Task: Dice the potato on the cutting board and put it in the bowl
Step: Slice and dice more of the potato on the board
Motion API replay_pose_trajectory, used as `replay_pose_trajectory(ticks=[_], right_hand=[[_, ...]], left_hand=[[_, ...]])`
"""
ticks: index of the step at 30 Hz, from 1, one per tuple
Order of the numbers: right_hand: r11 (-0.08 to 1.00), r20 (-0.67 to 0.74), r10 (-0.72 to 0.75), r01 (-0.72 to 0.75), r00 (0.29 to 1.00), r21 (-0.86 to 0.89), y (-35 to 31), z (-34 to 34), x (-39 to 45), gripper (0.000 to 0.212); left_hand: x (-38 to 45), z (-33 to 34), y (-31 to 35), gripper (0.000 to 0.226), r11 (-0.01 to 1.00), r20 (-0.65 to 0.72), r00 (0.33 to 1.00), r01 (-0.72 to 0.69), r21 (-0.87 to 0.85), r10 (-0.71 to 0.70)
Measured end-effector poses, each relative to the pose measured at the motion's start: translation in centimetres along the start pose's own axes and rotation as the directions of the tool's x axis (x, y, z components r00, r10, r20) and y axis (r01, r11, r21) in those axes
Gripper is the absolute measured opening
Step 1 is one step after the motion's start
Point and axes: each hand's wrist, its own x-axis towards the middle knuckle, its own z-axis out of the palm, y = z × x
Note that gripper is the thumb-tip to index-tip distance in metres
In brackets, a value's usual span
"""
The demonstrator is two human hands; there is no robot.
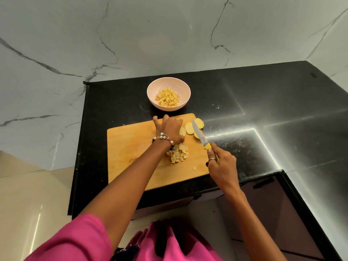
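Head view shows us the black tabletop (263, 110) carrying our wooden cutting board (131, 157), with the pink bowl (168, 85) of diced potato (167, 97) just beyond it. Our left hand (169, 129) lies with its grip spread over potato slices (190, 128) at the board's far right. Our right hand (222, 162) has its grip closed around the yellow-handled knife (200, 136), blade over the slices. Cut cubes (178, 154) sit mid-board.

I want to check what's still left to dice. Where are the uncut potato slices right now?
In the head view, the potato slices lie at the cutting board's far right corner, just right of the left hand, beside the knife blade.
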Motion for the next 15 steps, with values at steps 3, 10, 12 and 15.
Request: replay_pose_trajectory(ticks=[3,10,12,15], right_hand=[[0.999,0.013,0.006,-0.007,1.0,0.047,0.0,0.0,0.1,0.035],[0.999,0.009,-0.04,0.04,0.999,0.037,-1.1,0.2,0.4,0.032],[0.992,0.04,-0.126,0.127,0.991,-0.025,-1.5,1.1,0.1,0.03],[0.962,0.153,-0.223,0.243,0.963,-0.127,-2.2,3.3,-1.0,0.036]], left_hand=[[0.1,0.1,-0.1,0.056,1.0,-0.063,0.998,-0.002,0.007,0.002],[-1.7,-1.7,-3.0,0.057,0.826,-0.273,0.935,0.037,-0.563,-0.228],[-3.5,-1.4,-4.6,0.057,0.744,-0.269,0.907,0.07,-0.665,-0.325],[-6.3,0.3,-6.9,0.06,0.699,-0.223,0.865,0.185,-0.691,-0.45]])
